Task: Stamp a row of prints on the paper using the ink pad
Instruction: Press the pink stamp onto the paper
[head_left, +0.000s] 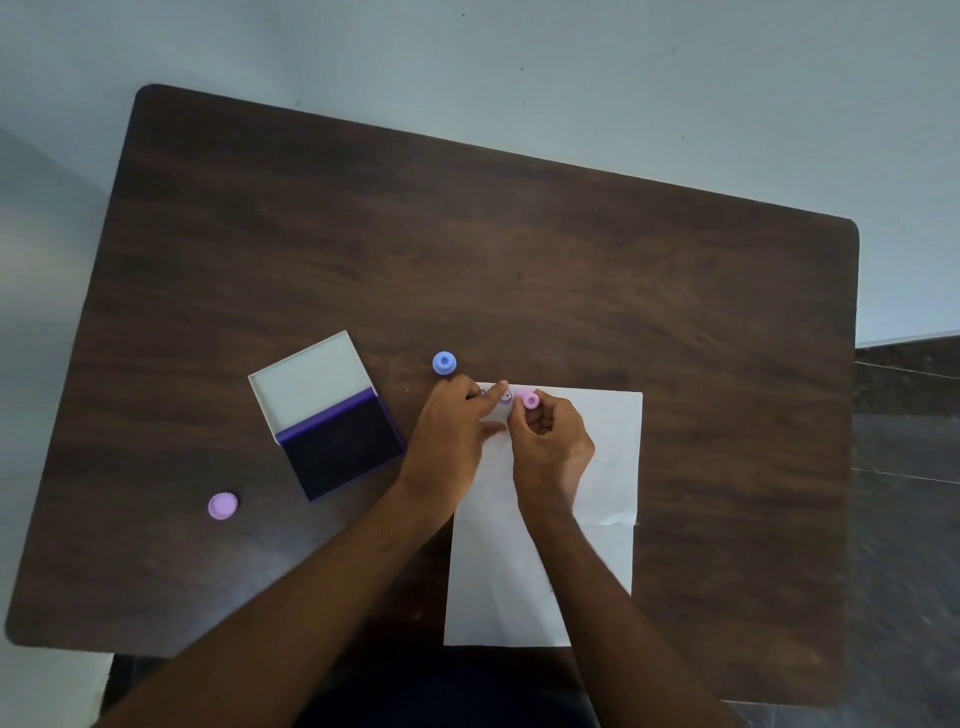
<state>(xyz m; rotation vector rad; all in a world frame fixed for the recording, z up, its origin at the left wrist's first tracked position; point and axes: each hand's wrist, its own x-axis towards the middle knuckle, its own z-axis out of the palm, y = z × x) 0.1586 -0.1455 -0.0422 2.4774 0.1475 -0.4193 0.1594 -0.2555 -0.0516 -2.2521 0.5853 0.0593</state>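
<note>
A white sheet of paper (597, 467) lies on the dark wooden table (467, 260). My right hand (553, 447) holds a small pink stamp (530, 400) upright on the paper near its top edge. A purple smiley print (505, 397) shows just left of the stamp; another print is partly hidden under my fingers. My left hand (452, 431) rests flat on the paper's top left corner, fingers spread. The open ink pad (343, 447), dark purple with its white lid folded back, sits to the left of the paper.
A blue stamp (444, 362) stands just beyond my left hand. A pink round cap (223, 505) lies near the table's front left. The table's right edge borders a dark tiled floor (909, 467).
</note>
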